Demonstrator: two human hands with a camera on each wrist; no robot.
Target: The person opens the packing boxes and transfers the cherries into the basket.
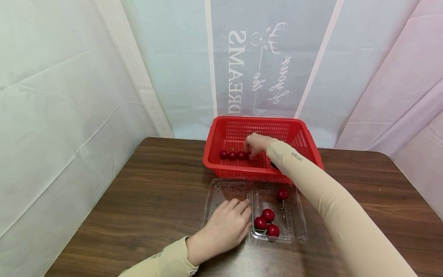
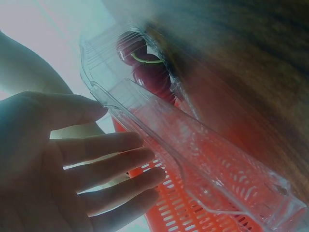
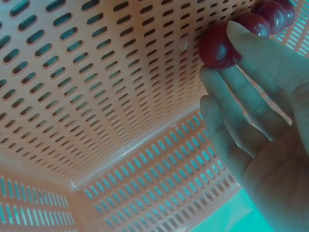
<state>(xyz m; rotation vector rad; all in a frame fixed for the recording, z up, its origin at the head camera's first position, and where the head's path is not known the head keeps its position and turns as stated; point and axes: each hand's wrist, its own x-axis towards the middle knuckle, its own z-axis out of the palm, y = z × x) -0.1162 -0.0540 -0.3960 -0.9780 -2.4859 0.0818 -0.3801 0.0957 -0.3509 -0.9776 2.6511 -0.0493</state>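
In the head view my right hand (image 1: 257, 144) reaches down inside the red basket (image 1: 221, 169). Its thumb and fingers pinch a dark red cherry (image 3: 218, 47) close to the basket floor, at the end of a row of other cherries (image 1: 232, 155). My left hand (image 1: 225, 227) lies over the lid half of an open clear plastic box (image 1: 216, 192), fingers stretched toward the hinge. Left wrist view: straight fingers (image 2: 111, 164) lie beside the box's rim. Several cherries (image 1: 268, 215) with green stems sit in the box's other half, one (image 1: 282, 193) apart toward the basket.
Both containers stand on a dark wooden table (image 1: 149, 200), with the plastic box right in front of the basket. A printed curtain (image 1: 256, 77) hangs behind the table, and pale fabric (image 1: 62, 96) covers the left side.
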